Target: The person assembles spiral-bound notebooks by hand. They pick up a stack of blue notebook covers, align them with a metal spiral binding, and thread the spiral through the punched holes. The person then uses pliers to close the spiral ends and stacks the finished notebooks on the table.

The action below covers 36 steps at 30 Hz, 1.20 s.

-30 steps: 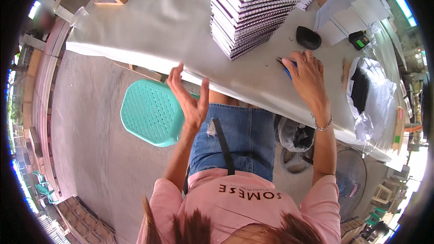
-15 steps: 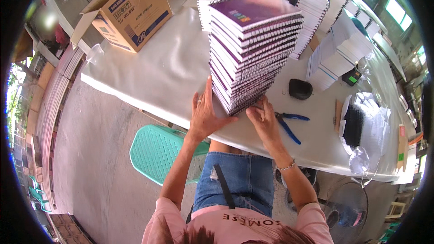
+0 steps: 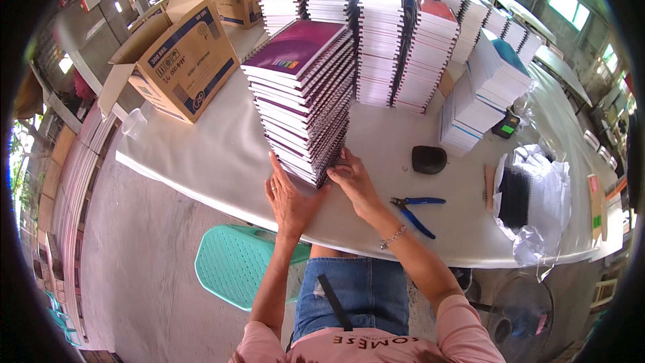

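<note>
1. Left hand (image 3: 292,203): fingers extended and spread, the index fingertip at the lower left face of the stack, the thumb pointing toward its bottom front corner; the hand is not closed around anything.
2. Right hand (image 3: 355,180): fingers bent at the lower right, coil-bound side of the same stack. The fingertips are partly hidden, so whether they grip a notebook cannot be told.
3. Purple-covered notebook stack (image 3: 302,107): stands on the table in front of the person, between and beyond the hands, dark spiral bindings visible along its right face.
4. Blue-handled pliers (image 3: 404,204): lie with handles apart, to the right of the right hand.
5. Black rounded object (image 3: 428,159): rests beyond the pliers.
6. Black coils (image 3: 515,195): lie in crumpled white wrapping (image 3: 551,191) near the table's right edge.
7. White-edged book stacks (image 3: 379,50): upright behind the purple stack; loose paper blocks (image 3: 463,121) stand to their right.
8. Open carton (image 3: 185,67): at the left of the grey-white table (image 3: 215,161), a clear cup (image 3: 134,123) near it.
9. Green stool (image 3: 235,265): on the floor, below the table's near edge.
</note>
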Tool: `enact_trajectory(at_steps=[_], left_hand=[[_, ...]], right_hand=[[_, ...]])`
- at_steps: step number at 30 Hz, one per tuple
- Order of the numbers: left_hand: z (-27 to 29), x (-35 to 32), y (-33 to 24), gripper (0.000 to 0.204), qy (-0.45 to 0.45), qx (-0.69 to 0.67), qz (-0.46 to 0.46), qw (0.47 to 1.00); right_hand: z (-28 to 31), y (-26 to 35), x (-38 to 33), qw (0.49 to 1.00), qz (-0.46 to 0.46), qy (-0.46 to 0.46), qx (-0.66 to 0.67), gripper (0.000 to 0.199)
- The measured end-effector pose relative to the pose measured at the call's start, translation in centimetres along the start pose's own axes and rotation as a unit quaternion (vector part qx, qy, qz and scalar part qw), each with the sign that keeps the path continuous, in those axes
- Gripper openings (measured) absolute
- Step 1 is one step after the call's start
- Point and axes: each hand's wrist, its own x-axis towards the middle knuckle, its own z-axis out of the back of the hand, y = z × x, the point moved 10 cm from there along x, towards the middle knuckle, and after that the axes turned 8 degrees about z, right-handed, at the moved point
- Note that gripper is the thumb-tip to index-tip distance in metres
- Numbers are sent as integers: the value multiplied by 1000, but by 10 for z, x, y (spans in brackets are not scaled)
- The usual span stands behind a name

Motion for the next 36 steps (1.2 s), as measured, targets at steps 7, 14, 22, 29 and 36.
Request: enact_trajectory(at_steps=[7, 14, 22, 29, 36], left_hand=[[7, 40, 20, 131, -90, 26, -8, 996], [4, 98, 49, 131, -108, 29, 30, 993], [4, 151, 77, 132, -146, 69, 91, 983], [-9, 194, 90, 131, -180, 90, 107, 974], [-17, 229, 92, 129, -194, 82, 61, 976]], right_hand=[[-54, -3, 49, 998, 23, 64, 6, 72], [-97, -32, 97, 987, 120, 104, -27, 73], [-112, -13, 82, 980, 98, 173, 25, 37], [-112, 1, 72, 973, 109, 204, 6, 24], [-117, -1, 75, 972, 126, 184, -67, 21]])
